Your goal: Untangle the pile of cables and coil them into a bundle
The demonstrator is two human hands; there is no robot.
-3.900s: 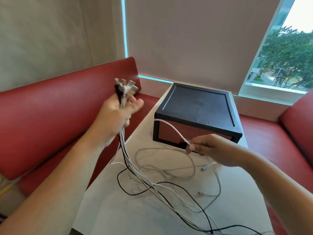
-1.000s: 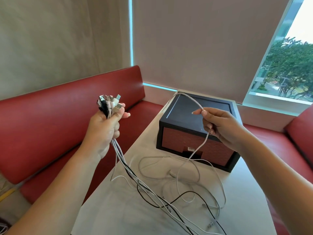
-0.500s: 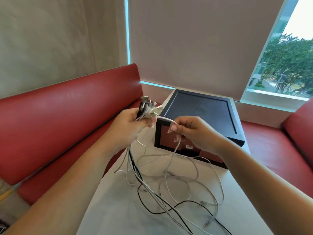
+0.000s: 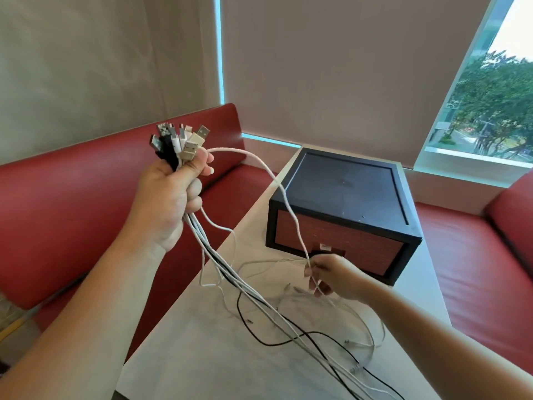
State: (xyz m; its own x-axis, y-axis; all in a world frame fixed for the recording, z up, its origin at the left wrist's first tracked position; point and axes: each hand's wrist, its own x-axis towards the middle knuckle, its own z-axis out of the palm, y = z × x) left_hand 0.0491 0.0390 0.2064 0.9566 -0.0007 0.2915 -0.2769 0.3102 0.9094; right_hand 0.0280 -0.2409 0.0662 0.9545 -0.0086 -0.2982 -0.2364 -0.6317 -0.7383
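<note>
Left hand (image 4: 170, 194) high, fisted; right hand (image 4: 331, 277) low, seemingly pinching.

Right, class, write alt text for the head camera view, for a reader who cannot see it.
A person's left hand grips a bunch of cables by their USB plugs, while the right hand pinches one white cable arcing down from the bunch. The rest trail in a loose tangle on the white table before a black box, red bench seating behind.

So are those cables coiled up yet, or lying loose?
Loose. The cables sprawl in uncoiled, overlapping loops across the table; only their USB plugs are gathered, gripped in the left hand.
</note>
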